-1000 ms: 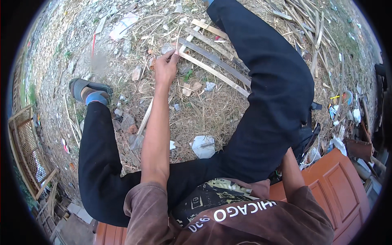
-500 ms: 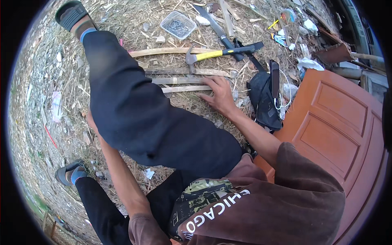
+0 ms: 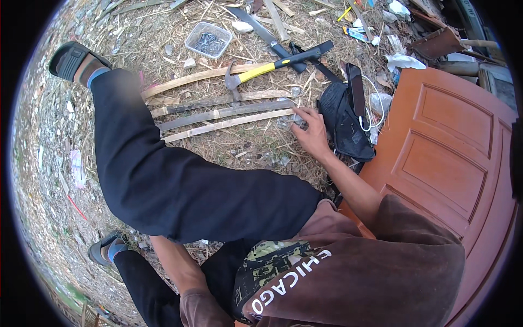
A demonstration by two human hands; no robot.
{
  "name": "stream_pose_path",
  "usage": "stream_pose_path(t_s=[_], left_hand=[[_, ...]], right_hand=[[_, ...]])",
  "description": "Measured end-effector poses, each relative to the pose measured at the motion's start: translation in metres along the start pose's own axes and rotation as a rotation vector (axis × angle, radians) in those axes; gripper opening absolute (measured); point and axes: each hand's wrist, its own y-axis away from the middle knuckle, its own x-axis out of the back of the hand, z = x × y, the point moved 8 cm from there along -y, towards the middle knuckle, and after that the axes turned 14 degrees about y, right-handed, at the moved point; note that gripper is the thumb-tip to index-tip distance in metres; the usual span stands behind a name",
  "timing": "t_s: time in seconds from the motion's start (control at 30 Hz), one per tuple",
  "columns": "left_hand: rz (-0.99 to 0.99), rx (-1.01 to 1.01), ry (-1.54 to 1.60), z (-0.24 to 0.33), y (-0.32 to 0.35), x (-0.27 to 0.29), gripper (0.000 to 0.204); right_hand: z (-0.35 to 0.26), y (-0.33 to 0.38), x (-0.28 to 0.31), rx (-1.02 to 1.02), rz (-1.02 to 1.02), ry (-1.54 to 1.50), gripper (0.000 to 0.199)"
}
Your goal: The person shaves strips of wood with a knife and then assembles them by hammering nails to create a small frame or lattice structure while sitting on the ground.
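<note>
Loosely parted, right fingers (image 3: 302, 114) touch a pale strip (image 3: 229, 125); left fingers are hidden; a clear tub (image 3: 222, 48) holds nails (image 3: 207, 41).

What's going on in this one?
A person's right hand, fingers apart, is at the end of the nearest wood strip; whether it touches is hard to tell. The left hand is hidden behind a leg. A hammer lies over the farther strips, and nails sit in a tub beyond.
</note>
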Motion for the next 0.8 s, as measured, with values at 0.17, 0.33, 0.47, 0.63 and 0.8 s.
stream_pose_path(t_s=[0.17, 0.33, 0.47, 0.63, 0.8], left_hand=[[0.010, -0.004, 0.009, -0.001, 0.001, 0.006, 0.051], [0.017, -0.011, 0.017, -0.001, 0.001, 0.008, 0.051], [0.016, -0.011, 0.017, -0.003, 0.001, 0.012, 0.051], [0.019, -0.013, 0.019, -0.005, 0.002, 0.014, 0.051], [0.022, -0.014, 0.023, -0.005, 0.002, 0.016, 0.051]], right_hand=[[0.010, 0.000, -0.002, -0.066, -0.018, -0.120, 0.046], [0.014, -0.001, -0.007, -0.093, -0.030, -0.180, 0.043], [0.015, 0.001, -0.007, -0.115, -0.047, -0.188, 0.041], [0.013, 0.004, -0.003, -0.116, -0.036, -0.143, 0.041], [0.008, 0.004, 0.001, -0.054, -0.041, -0.103, 0.040]])
